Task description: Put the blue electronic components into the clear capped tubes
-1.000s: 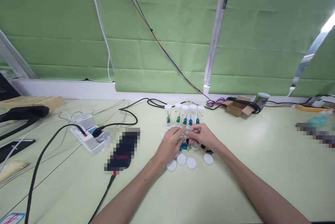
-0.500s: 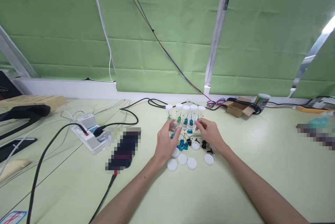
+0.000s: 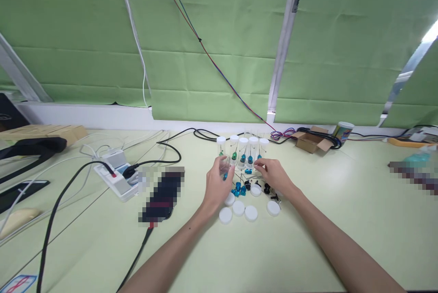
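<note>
My left hand (image 3: 218,183) curls its thumb and fingers around a clear vial (image 3: 225,165); a small blue part (image 3: 225,176) shows by the palm. My right hand (image 3: 275,176) has its fingertips pinched together just in front of the rightmost capped vial (image 3: 263,143). Whatever lies between those fingertips is too small to make out. Several clear vials with white lids stand in a row behind both hands, holding green or blue parts with thin wire stems. Between the hands lie loose blue pieces (image 3: 237,188) and black pieces (image 3: 267,188).
Several loose white lids (image 3: 251,213) lie nearer to me. To the left are a blurred-out phone (image 3: 162,197) on a cable and a white power strip (image 3: 118,181). A cardboard box (image 3: 310,141) and a can (image 3: 343,133) stand at the back right.
My right fingertips have shifted slightly down and left, so the blue part inside the rightmost vial shows better. My left hand has barely moved, its thumb slightly lower.
</note>
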Demonstrator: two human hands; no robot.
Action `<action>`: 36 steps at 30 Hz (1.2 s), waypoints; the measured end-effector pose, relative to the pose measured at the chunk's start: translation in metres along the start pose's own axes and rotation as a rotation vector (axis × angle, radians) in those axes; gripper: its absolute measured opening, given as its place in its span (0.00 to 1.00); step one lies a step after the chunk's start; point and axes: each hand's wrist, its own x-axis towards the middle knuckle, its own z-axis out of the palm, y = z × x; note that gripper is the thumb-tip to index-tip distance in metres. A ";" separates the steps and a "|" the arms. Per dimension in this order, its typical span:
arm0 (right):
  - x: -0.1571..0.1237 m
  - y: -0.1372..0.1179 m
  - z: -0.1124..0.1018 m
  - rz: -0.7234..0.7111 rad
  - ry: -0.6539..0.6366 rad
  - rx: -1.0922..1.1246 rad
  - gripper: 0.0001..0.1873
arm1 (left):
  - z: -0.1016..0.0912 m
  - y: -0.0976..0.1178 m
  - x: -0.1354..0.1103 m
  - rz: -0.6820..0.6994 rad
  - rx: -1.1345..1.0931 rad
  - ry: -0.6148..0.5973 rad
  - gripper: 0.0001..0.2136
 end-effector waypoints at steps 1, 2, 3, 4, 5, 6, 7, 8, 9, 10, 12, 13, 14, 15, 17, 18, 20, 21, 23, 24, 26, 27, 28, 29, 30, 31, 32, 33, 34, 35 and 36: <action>0.000 0.001 -0.001 0.001 -0.019 -0.027 0.11 | 0.000 0.000 -0.001 0.001 0.005 -0.005 0.17; 0.000 0.001 -0.001 0.002 -0.038 -0.057 0.10 | 0.001 0.000 -0.001 0.003 0.010 -0.008 0.17; 0.000 0.002 -0.002 0.001 -0.059 -0.088 0.10 | 0.001 0.000 -0.001 0.004 0.017 -0.012 0.17; 0.000 0.003 -0.003 0.000 -0.079 -0.118 0.09 | 0.001 0.000 -0.002 0.006 0.025 -0.017 0.17; 0.001 0.003 -0.004 -0.001 -0.098 -0.145 0.09 | 0.001 0.000 -0.002 0.005 0.034 -0.025 0.17; 0.001 0.004 -0.004 -0.003 -0.115 -0.167 0.09 | 0.001 0.000 -0.002 0.003 0.042 -0.034 0.18; 0.001 0.004 -0.005 -0.004 -0.129 -0.184 0.09 | 0.000 0.000 -0.002 0.002 0.048 -0.045 0.18; 0.001 0.004 -0.006 -0.007 -0.140 -0.196 0.09 | 0.000 0.000 -0.002 0.002 0.051 -0.056 0.18; 0.001 0.004 -0.007 -0.011 -0.146 -0.203 0.09 | 0.000 0.000 -0.002 0.003 0.051 -0.066 0.19; 0.001 0.004 -0.008 -0.017 -0.150 -0.208 0.09 | 0.000 0.000 -0.002 0.005 0.049 -0.075 0.19; 0.001 0.004 -0.010 -0.030 -0.160 -0.216 0.09 | 0.000 0.001 -0.003 0.009 0.042 -0.089 0.19; 0.001 0.004 -0.012 -0.035 -0.169 -0.219 0.08 | 0.000 0.001 -0.003 0.012 0.039 -0.094 0.19; 0.002 0.003 -0.014 -0.040 -0.182 -0.221 0.08 | 0.000 0.001 -0.003 0.015 0.037 -0.098 0.18; 0.002 0.004 -0.017 -0.041 -0.195 -0.224 0.08 | 0.000 0.002 -0.003 0.019 0.037 -0.100 0.18; 0.002 0.004 -0.021 -0.038 -0.220 -0.227 0.08 | 0.000 0.002 -0.003 0.027 0.043 -0.097 0.17; 0.002 0.005 -0.023 -0.035 -0.228 -0.231 0.08 | 0.000 0.001 -0.003 0.031 0.049 -0.094 0.17; 0.003 0.007 -0.028 -0.023 -0.239 -0.247 0.07 | 0.001 0.000 -0.002 0.042 0.057 -0.085 0.16; 0.003 0.008 -0.029 -0.014 -0.245 -0.256 0.07 | 0.001 -0.001 -0.002 0.048 0.058 -0.081 0.16; 0.003 0.011 -0.032 0.016 -0.258 -0.272 0.06 | 0.002 -0.002 -0.002 0.054 0.056 -0.078 0.15; 0.003 0.012 -0.032 0.032 -0.265 -0.278 0.06 | 0.002 -0.003 -0.002 0.054 0.056 -0.076 0.15; 0.003 0.013 -0.033 0.056 -0.282 -0.282 0.05 | 0.002 -0.003 -0.003 0.055 0.061 -0.078 0.15; 0.003 0.014 -0.033 0.061 -0.291 -0.282 0.05 | 0.002 -0.003 -0.003 0.056 0.064 -0.078 0.15; 0.003 0.014 -0.032 0.061 -0.299 -0.280 0.05 | 0.002 -0.002 -0.003 0.056 0.065 -0.079 0.15; 0.002 0.014 -0.032 0.059 -0.306 -0.277 0.05 | 0.002 -0.002 -0.003 0.057 0.065 -0.080 0.15; 0.002 0.014 -0.031 0.056 -0.312 -0.275 0.06 | 0.002 -0.002 -0.003 0.057 0.062 -0.080 0.16; 0.002 0.015 -0.030 0.053 -0.313 -0.275 0.06 | 0.002 -0.001 -0.003 0.057 0.058 -0.078 0.16; 0.002 0.015 -0.030 0.052 -0.314 -0.276 0.07 | 0.002 -0.001 -0.003 0.058 0.054 -0.074 0.16; 0.002 0.015 -0.029 0.051 -0.314 -0.277 0.07 | 0.002 -0.001 -0.003 0.060 0.050 -0.071 0.17; 0.002 0.016 -0.028 0.052 -0.316 -0.279 0.08 | 0.002 -0.001 -0.004 0.060 0.047 -0.068 0.17; 0.002 0.016 -0.028 0.053 -0.321 -0.280 0.08 | 0.002 -0.001 -0.004 0.060 0.045 -0.067 0.17; 0.002 0.016 -0.027 0.054 -0.326 -0.282 0.09 | 0.002 -0.002 -0.004 0.059 0.044 -0.069 0.17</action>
